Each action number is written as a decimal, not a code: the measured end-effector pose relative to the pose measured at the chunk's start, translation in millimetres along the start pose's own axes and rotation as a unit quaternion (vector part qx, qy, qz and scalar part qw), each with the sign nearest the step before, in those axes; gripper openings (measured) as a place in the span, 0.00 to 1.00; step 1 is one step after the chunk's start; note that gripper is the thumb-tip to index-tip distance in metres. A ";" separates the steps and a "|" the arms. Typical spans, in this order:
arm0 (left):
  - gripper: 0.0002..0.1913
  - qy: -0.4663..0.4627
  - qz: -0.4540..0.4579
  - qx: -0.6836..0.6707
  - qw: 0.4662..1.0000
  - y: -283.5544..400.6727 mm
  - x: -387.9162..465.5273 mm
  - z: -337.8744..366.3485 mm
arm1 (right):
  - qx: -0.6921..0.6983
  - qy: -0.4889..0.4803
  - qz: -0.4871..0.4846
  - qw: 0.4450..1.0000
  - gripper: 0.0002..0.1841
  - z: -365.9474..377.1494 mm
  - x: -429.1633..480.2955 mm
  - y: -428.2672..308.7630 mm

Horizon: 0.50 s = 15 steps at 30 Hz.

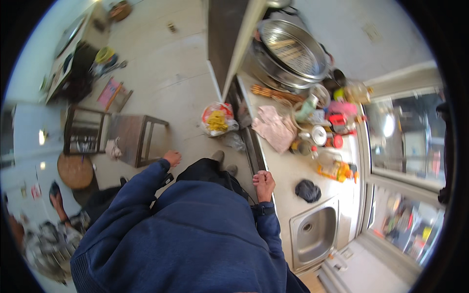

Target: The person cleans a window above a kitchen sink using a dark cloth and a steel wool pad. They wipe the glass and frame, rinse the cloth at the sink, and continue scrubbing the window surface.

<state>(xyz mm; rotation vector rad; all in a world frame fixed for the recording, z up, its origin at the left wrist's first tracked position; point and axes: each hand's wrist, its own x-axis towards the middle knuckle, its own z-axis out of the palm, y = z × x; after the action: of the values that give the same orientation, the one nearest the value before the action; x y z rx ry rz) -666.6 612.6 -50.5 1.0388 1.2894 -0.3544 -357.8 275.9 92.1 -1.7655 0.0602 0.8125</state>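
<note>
My left hand (172,158) is held over the floor, just off the end of a dark wooden chair or bench (126,137); nothing shows in it, and its fingers look loosely curled. With fingers folded in, my right hand (264,184) hovers by the front edge of a pale countertop (280,216), and no object is seen in it. A pink cloth (275,128) lies on the counter beyond that hand. To its right are a black plastic bag (308,190) and a steel sink (313,238). On the floor ahead stands a bin with a plastic liner (220,121) and yellow stuff inside.
Stacked steel steamer pots (293,55), bottles and jars crowd the counter's back by the window. A glass-like panel edge (243,44) rises near its end. A small folding stool (114,95) and a round wooden stool (75,171) stand left. Another person's hand (56,201) shows at far left.
</note>
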 end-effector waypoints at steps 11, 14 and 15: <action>0.11 0.164 -0.030 -0.075 0.983 -97.7 -86.2 32.5 | -0.139 -0.192 -0.054 0.970 0.16 30.1 41.8 -25.4; 0.09 0.181 -0.095 -0.063 0.977 -164.2 -102.1 38.2 | -0.169 -0.219 -0.053 0.960 0.16 32.0 48.2 -21.8; 0.09 0.187 -0.098 -0.070 0.975 -185.8 -108.0 39.4 | -0.175 -0.230 -0.053 0.956 0.16 32.2 49.8 -20.4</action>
<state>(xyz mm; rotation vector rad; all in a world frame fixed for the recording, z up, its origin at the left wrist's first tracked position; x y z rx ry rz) -810.9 449.2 -36.1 0.8847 1.7382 -0.2161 -327.0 328.6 77.7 -1.8394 -0.5110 1.1890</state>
